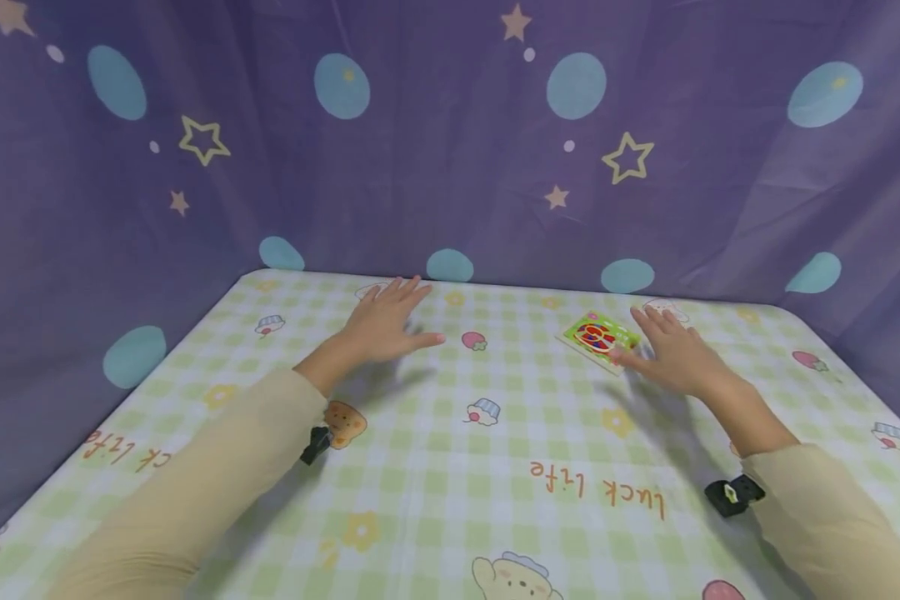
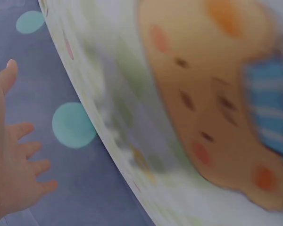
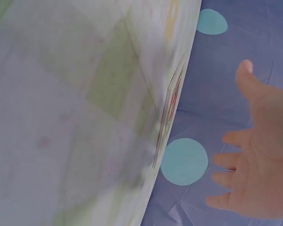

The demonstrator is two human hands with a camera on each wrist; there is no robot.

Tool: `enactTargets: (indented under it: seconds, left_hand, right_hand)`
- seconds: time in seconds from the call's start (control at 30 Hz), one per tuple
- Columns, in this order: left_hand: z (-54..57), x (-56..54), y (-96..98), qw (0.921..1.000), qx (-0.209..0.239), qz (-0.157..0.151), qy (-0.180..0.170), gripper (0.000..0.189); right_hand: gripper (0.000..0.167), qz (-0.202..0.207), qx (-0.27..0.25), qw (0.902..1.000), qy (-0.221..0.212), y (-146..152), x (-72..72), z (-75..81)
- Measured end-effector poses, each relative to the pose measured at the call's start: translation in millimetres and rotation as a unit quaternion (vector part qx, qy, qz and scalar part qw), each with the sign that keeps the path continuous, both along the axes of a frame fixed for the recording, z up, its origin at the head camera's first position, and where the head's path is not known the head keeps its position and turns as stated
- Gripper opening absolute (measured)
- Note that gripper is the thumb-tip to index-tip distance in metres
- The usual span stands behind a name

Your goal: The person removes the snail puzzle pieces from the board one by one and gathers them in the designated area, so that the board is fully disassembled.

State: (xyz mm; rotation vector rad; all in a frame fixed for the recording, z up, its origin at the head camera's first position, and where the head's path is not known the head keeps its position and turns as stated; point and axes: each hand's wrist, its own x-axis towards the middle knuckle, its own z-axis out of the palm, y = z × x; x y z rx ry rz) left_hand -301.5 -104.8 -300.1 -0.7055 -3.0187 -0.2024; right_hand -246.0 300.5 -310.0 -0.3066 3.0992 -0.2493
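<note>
A small square wooden puzzle board [image 1: 587,331] with a red picture on green lies at the back right of the table. My right hand [image 1: 675,354] hovers just to the right of it, fingers spread and straight, its thumb overlapping the board's corner in the head view. Nothing is held in it. In the right wrist view the puzzle board [image 3: 171,107] appears edge-on, flat on the cloth. Over the back left of the table hangs my left hand [image 1: 382,325], thumb out and fingers extended, also holding nothing; its shadow falls on the cloth.
A green-and-white checked cloth [image 1: 435,483] with printed cartoon figures covers the table. Behind and at the sides hangs a purple curtain [image 1: 450,142] with stars and teal dots. Black wrist devices sit at both cuffs, the right one [image 1: 733,495] low over the cloth.
</note>
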Motion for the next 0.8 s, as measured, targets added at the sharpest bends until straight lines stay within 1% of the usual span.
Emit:
enactTargets:
  seconds: [0.1, 0.23, 0.4, 0.53, 0.67, 0.73, 0.8]
  left_hand:
    - [1.8, -8.9, 15.3, 0.9999, -0.012, -0.002, -0.005, 0.085]
    - [4.3, -22.5, 38.3, 0.9998, -0.013, -0.015, -0.001, 0.083]
    - [2.0, -39.9, 66.9, 0.9993, -0.018, -0.033, -0.002, 0.081]
    - [-2.0, -53.3, 89.4, 0.9985, -0.027, -0.042, -0.021, 0.078]
    - [-6.0, -63.2, 113.1, 0.9964, -0.021, -0.058, -0.059, 0.074]
    - [-7.9, -65.7, 124.8, 0.9941, -0.019, -0.070, -0.081, 0.072]
    - [-9.6, -64.9, 134.6, 0.9918, -0.020, -0.078, -0.099, 0.071]
  right_hand:
    - [0.091, 0.003, 0.006, 0.9999, -0.009, -1, -4.5, -0.7]
    - [0.090, 0.004, 0.010, 0.9996, -0.025, -2, -10.3, -2.1]
    - [0.088, 0.010, -0.008, 0.9986, -0.051, -2, -17.7, -7.1]
    - [0.085, 0.011, -0.019, 0.9975, -0.068, -2, -21.4, -9.4]
    - [0.083, 0.013, -0.013, 0.9965, -0.082, -1, -24.4, -10.0]
    - [0.082, 0.018, -0.007, 0.9959, -0.088, -2, -25.6, -10.3]
    - [0.079, 0.027, -0.003, 0.9950, -0.096, -4, -26.7, -10.8]
